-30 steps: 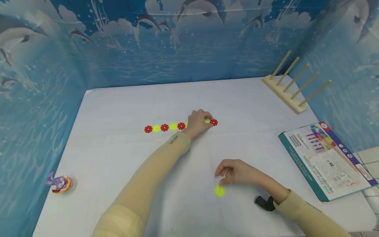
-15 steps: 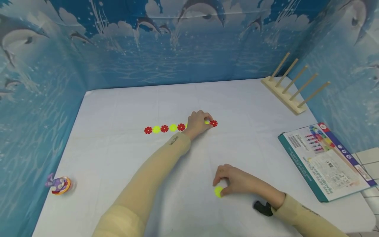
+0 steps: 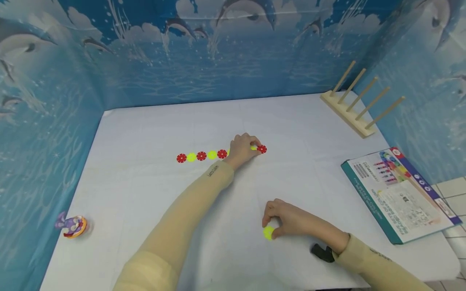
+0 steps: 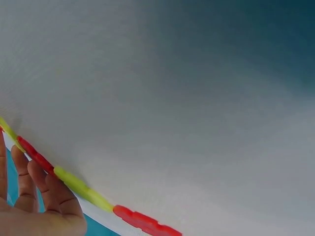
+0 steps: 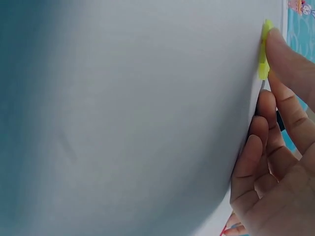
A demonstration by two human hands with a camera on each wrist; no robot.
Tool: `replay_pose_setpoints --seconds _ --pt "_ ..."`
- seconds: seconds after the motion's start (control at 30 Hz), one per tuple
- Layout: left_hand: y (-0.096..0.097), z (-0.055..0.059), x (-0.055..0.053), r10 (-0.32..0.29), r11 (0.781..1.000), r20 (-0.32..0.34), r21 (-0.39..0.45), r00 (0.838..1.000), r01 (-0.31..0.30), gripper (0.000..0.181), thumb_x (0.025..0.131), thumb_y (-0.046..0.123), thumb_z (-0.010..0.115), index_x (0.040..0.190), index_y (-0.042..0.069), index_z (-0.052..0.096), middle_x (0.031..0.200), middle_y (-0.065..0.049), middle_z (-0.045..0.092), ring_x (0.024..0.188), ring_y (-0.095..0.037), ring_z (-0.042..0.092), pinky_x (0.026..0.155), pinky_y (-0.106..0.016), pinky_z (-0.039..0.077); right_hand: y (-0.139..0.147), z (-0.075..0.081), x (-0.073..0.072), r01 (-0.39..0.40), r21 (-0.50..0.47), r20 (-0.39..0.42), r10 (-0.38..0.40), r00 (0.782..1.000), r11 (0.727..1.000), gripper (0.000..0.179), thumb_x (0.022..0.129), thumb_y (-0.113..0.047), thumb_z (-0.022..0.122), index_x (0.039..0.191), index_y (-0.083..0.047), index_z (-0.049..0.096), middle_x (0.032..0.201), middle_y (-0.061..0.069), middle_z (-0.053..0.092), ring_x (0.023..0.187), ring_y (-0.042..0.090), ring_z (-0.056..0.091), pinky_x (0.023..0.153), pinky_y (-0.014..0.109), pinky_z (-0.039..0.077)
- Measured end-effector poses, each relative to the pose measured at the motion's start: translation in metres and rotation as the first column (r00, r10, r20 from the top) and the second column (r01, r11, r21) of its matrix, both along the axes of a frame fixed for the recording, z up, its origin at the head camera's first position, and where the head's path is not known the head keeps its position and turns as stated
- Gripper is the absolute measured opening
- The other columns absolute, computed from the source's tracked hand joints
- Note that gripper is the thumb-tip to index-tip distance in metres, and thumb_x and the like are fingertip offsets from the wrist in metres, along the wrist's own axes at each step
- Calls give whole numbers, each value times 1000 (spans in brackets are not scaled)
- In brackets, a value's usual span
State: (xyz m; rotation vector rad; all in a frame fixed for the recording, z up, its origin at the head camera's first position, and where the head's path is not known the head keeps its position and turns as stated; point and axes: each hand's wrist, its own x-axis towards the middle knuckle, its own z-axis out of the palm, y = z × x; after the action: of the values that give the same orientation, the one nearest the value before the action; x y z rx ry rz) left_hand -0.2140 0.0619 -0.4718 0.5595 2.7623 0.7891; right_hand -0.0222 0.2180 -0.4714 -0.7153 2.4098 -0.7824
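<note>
A row of notched plastic discs, red and yellow in turn, crosses the middle of the white table in the head view. My left hand (image 3: 242,149) lies over its right part and hides some discs. Its thumb and forefinger pinch the red disc (image 3: 262,149) at the right end, beside a partly hidden yellow disc (image 3: 253,148). Edge-on, the row (image 4: 83,189) runs past the left fingers in the left wrist view. Nearer the front, my right hand (image 3: 291,218) pinches a single yellow disc (image 3: 268,233) between thumb and forefinger. The right wrist view shows that yellow disc (image 5: 264,49) edge-on, low over the cloth.
A wooden stand (image 3: 347,115) with several upright pegs is at the back right. Below it lies a flat printed box (image 3: 400,194). A small purple toy (image 3: 74,226) sits at the left edge. Some black object (image 3: 322,253) shows by the right sleeve.
The right hand has come down onto the yellow disc, its thumb and forefinger closing round it. The left hand keeps its place at the row's right end.
</note>
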Motion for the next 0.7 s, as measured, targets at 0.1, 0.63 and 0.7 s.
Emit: replay_pose_setpoints --seconds 0.1,0.63,0.7 --pt "1 -1 0 5 1000 -2 -3 1000 -5 25 88 30 74 113 25 70 110 -1 59 109 -19 48 96 -40 40 1 0 -1 -4 -1 -3 4 1000 1000 27 74 -16 86 91 -30 70 94 -19 55 95 4 47 84 25 47" --pt "5 -5 3 15 1000 -15 -25 1000 -15 25 89 32 74 113 26 70 110 1 59 108 -19 47 94 -39 40 8 1 -3 14 -78 108 -6 994 997 22 79 -10 80 80 -23 63 72 -13 56 69 3 51 64 21 46" --pt "6 -6 3 13 1000 -18 -24 1000 -14 25 89 32 74 113 26 69 110 1 59 108 -19 47 94 -40 40 11 2 -7 7 -107 122 6 993 994 20 81 -10 79 82 -23 64 72 -13 58 67 2 51 63 21 47"
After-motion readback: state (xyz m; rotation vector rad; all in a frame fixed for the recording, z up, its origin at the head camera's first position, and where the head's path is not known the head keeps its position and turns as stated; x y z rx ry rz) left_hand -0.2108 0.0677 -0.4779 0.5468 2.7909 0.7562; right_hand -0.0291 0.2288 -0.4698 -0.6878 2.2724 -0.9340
